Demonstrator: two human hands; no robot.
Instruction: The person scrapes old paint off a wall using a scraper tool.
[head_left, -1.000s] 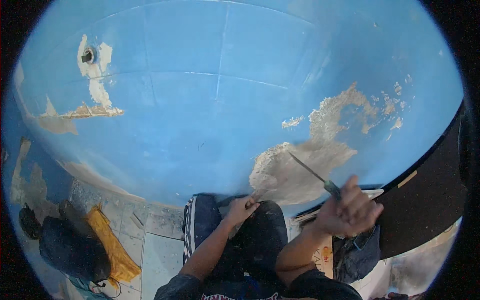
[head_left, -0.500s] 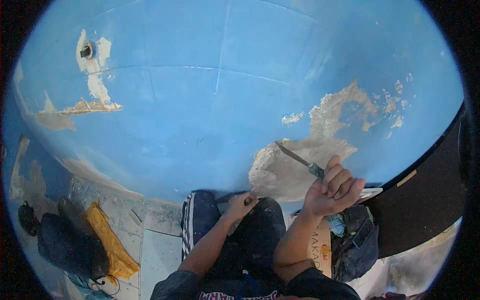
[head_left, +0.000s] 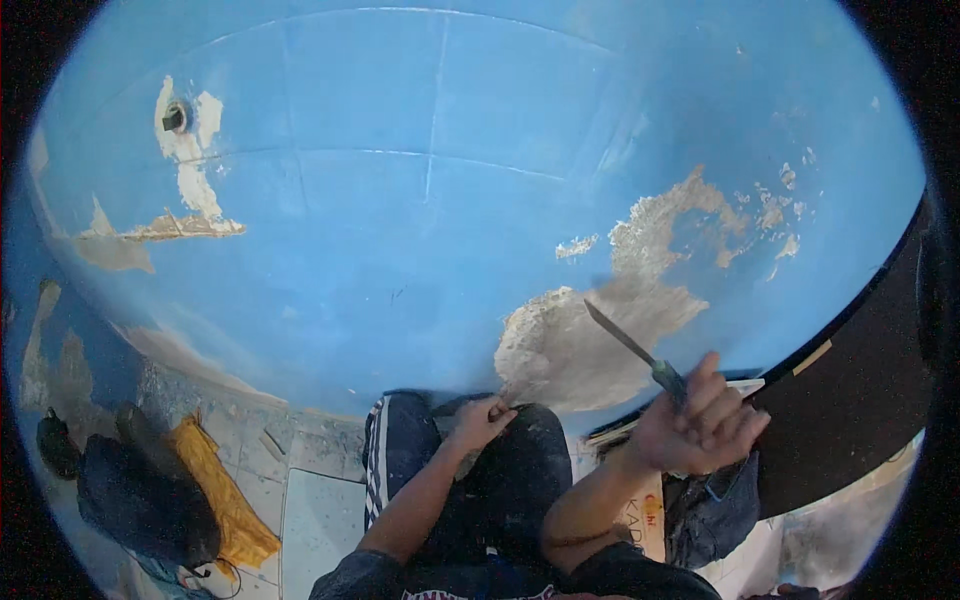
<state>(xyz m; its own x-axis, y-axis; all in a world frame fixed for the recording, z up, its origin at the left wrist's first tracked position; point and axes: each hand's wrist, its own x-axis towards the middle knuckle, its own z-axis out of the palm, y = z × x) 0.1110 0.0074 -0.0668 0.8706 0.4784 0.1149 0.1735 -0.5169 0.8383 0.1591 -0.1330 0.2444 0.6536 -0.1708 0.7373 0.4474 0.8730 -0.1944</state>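
In my right hand is a knife with a long, narrow dark blade and a greenish handle. My thumb side grips the handle while the other fingers are loosely curled. The blade points up and left, over a bare grey patch on the blue wall; whether its tip touches the wall I cannot tell. My left hand rests between my knees, its fingers closed. What it holds is mostly hidden; a greyish flat part shows below it.
A dark panel stands at the right, beside dark cloth and a printed carton. At the left lie a dark bag and a yellow-brown cloth on spattered tiles. A pipe fitting sticks out of the wall.
My right hand and the knife have moved right and closer to me, and the fingers have loosened outward. My left hand stays between my knees, while the view has shifted slightly.
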